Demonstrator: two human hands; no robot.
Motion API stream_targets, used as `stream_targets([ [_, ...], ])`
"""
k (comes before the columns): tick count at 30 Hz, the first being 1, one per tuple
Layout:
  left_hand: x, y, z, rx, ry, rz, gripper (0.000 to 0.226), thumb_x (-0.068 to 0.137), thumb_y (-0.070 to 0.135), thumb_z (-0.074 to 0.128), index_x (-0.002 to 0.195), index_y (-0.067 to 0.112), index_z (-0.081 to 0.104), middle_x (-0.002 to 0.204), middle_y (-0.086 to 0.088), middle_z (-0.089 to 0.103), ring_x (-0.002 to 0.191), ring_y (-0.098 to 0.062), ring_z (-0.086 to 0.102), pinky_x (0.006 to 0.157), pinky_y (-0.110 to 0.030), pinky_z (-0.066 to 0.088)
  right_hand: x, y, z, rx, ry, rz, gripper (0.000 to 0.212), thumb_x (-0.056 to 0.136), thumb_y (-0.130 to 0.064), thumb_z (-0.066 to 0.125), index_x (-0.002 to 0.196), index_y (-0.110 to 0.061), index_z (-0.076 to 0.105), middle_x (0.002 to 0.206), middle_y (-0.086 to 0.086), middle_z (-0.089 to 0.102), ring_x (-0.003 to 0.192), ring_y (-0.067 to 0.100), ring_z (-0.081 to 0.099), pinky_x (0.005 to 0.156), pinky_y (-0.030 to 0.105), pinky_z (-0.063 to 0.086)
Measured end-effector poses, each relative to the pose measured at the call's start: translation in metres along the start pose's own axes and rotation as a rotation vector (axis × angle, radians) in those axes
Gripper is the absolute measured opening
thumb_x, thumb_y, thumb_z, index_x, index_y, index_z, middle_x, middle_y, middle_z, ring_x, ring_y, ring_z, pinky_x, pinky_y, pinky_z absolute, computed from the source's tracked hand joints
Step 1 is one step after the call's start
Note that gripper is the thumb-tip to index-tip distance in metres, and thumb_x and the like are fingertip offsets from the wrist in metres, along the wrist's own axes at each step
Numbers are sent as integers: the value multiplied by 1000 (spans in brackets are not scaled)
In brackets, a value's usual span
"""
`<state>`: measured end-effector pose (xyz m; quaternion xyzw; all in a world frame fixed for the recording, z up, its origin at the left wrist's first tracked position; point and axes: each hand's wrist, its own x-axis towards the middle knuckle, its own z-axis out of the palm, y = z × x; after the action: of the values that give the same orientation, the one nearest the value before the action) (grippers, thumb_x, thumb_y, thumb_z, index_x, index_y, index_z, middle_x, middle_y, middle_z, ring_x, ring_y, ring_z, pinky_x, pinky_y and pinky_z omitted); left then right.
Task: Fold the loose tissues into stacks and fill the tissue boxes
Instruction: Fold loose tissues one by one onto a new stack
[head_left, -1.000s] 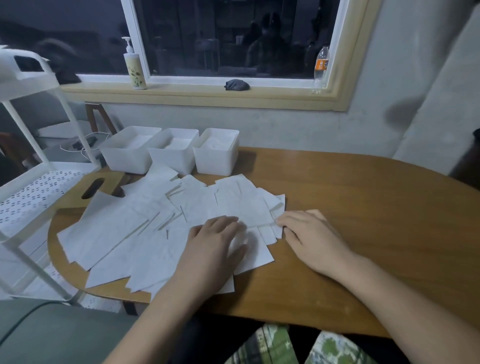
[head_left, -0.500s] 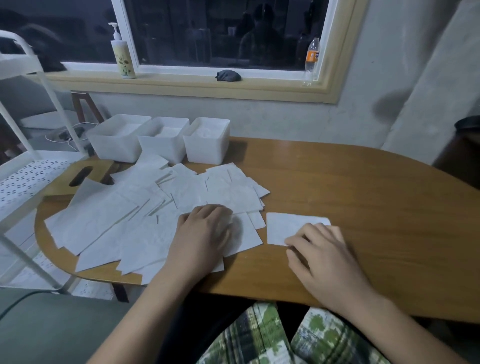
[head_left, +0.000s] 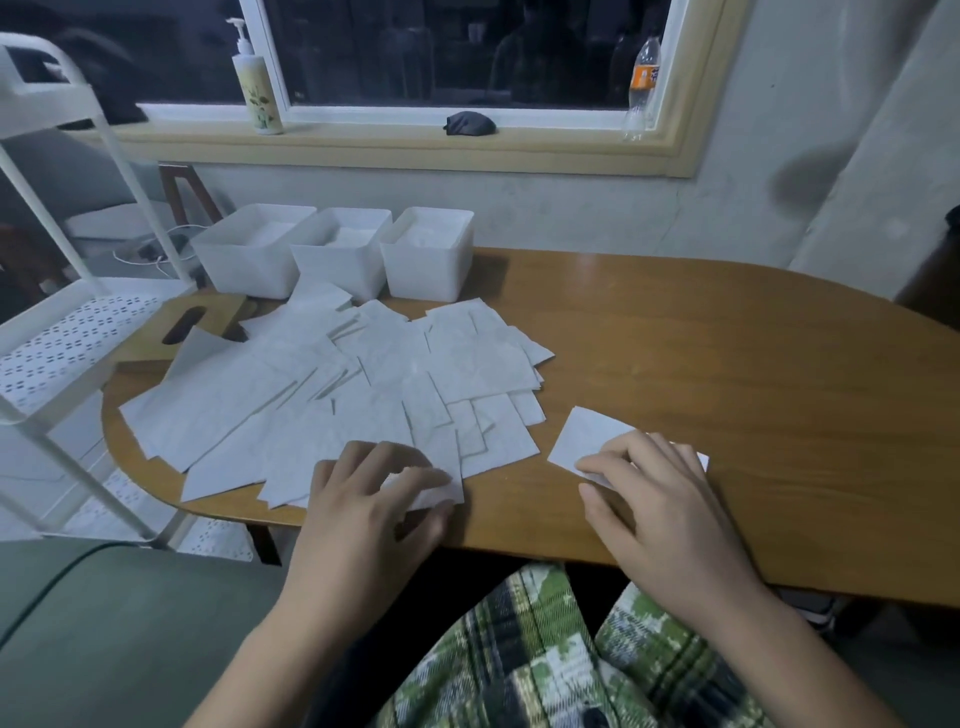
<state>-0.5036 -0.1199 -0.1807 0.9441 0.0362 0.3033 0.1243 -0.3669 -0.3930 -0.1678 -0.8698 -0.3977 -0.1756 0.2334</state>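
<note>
Head view: I read step as pulling single sheets from pile for folding. Left hand (head_left: 363, 499), lower centre, fingers curled, thumb pinching near-edge sheet (head_left: 435, 489) of loose tissues (head_left: 363, 374) spread over centre-left of table (head_left: 727, 364). Right hand (head_left: 660, 499), lower right, fingers nearly flat, pressing separate tissue (head_left: 582, 436) lying apart from pile. Tissue boxes (head_left: 337, 260) upper centre-left, fill level unclear. Next, my guess: fold separate tissue, edges aligned, light touch.
</note>
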Motion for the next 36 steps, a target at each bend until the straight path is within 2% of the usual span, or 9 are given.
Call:
stream_targets([
  [6,-24,3,-5,52,-81,28,36,96,58,65,127,41,74,137,15,62,121,-26,55,88,-47,41,-1,-23,1,117,-53,-83,26,104,-34,61,126,-29,72,123,-19,57,117,0,46,101,29,37],
  [13,-27,17,-6,-8,-70,68,34,105,56,53,125,41,77,138,12,65,120,-25,57,84,-43,40,9,-49,13,149,-264,-230,39,103,-48,62,139,-33,63,136,-19,53,131,2,45,110,27,33],
  [16,-27,19,-4,-33,-81,92,30,101,52,63,126,43,76,139,11,64,123,-23,58,84,-44,40,13,-52,20,138,-280,-277,39,100,-48,65,136,-32,63,140,-19,54,136,3,45,112,27,32],
  [18,-28,19,-5,-58,-94,105,30,100,51,69,128,43,74,141,12,63,126,-21,58,86,-45,41,13,-50,23,131,-272,-297,36,97,-46,70,130,-31,66,137,-19,58,134,4,48,112,30,33],
  [23,-30,15,-14,-86,-62,40,36,98,55,71,127,33,73,135,18,64,126,-15,59,92,-45,42,6,-46,21,159,-210,-258,26,90,-40,81,109,-30,67,112,-18,57,111,9,53,100,31,37],
  [26,-30,3,-15,-57,-68,9,37,87,38,78,123,33,73,128,20,64,122,-18,60,91,-46,40,-1,-41,19,192,-146,-234,27,85,-23,84,108,-27,70,106,-16,57,105,12,54,95,33,39],
  [28,-32,-2,-14,-62,-69,-4,34,84,32,72,117,33,74,124,21,65,118,-20,61,88,-47,41,-7,-36,18,216,-102,-223,25,84,-15,81,105,-25,73,103,-15,59,103,13,56,93,35,40],
  [33,-29,-5,-16,-187,-44,-42,18,89,30,68,104,40,74,119,25,64,116,-12,59,86,-49,43,-20,-28,12,359,8,-122,10,95,-20,73,104,-23,77,100,-17,65,103,12,60,88,38,45],
  [36,-19,6,-18,-384,-34,-117,10,97,28,73,98,38,74,113,20,70,115,-15,65,86,-46,51,-24,-27,5,453,88,-26,8,96,-18,74,101,-22,79,99,-17,69,101,15,65,85,39,49],
])
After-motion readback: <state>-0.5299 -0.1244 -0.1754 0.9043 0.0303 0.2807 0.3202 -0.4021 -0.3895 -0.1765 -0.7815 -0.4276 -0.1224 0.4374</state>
